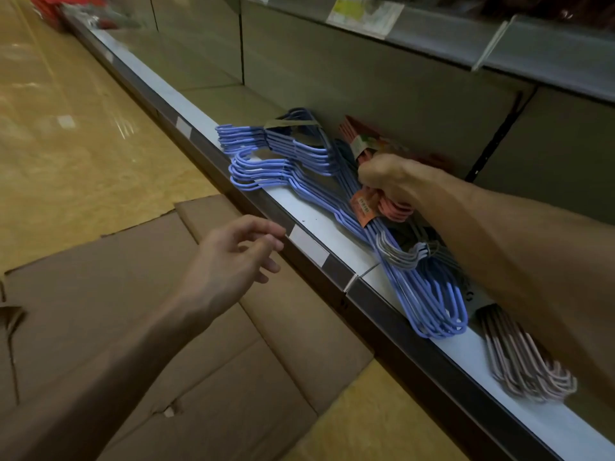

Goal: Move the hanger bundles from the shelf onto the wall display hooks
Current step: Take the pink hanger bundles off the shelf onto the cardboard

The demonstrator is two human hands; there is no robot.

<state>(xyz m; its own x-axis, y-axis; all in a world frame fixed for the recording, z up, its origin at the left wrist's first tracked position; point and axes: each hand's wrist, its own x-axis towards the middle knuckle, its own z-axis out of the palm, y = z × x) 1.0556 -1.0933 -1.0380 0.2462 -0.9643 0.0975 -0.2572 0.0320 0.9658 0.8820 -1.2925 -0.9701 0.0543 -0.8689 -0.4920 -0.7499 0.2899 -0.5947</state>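
Several hanger bundles lie on a low white shelf (pixel 312 221). Blue bundles (pixel 283 154) sit at the left of the pile, with another blue bundle (pixel 432 304) hanging over the front edge. My right hand (pixel 389 178) grips an orange bundle (pixel 389 207) by its hooks, an orange label wrapped round it. A grey bundle (pixel 399 254) lies under my right forearm, and a pink bundle (pixel 525 367) rests further right. My left hand (pixel 233 257) hovers in front of the shelf edge with relaxed fingers, holding nothing. No wall display hooks are visible.
Flattened cardboard boxes (pixel 166 327) cover the floor below the shelf. An upper shelf with a price label (pixel 366 15) overhangs at top right. Red goods (pixel 66 8) sit at the far left end. A tan tiled floor (pixel 66 128) stretches to the left.
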